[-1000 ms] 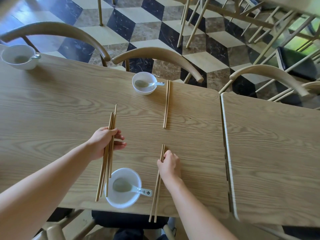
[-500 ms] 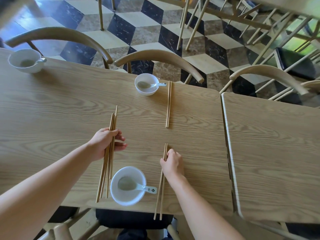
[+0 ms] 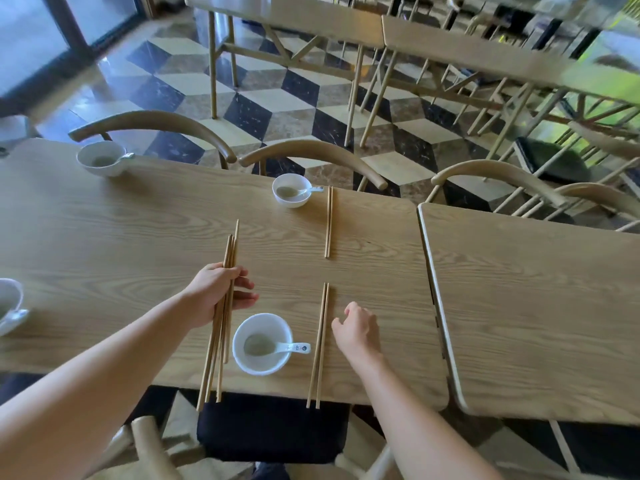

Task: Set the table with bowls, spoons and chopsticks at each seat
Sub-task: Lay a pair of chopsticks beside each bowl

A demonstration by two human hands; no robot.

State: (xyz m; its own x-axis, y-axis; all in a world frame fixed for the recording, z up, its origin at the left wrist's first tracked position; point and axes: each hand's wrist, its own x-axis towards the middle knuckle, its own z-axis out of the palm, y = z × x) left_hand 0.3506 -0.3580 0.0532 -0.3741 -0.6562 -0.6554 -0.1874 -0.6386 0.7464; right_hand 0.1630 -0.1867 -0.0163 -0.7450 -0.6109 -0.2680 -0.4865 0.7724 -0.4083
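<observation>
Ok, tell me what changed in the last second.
The right hand let go of the chopstick pair beside the near bowl and pulled away to the right. The left hand still grips the spare chopsticks; that bowl and the far pair stayed put.

Pale wooden tables (image 3: 519, 306) stand on a floor (image 3: 277, 98) of black, cream and brown tiles. Curved-back chairs (image 3: 311, 147) line the far edge. Daylight enters through windows (image 3: 27, 36) at upper left.

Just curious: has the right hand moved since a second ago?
Yes. The right hand has let go and shifted right, off the chopsticks beside the near bowl.
</observation>
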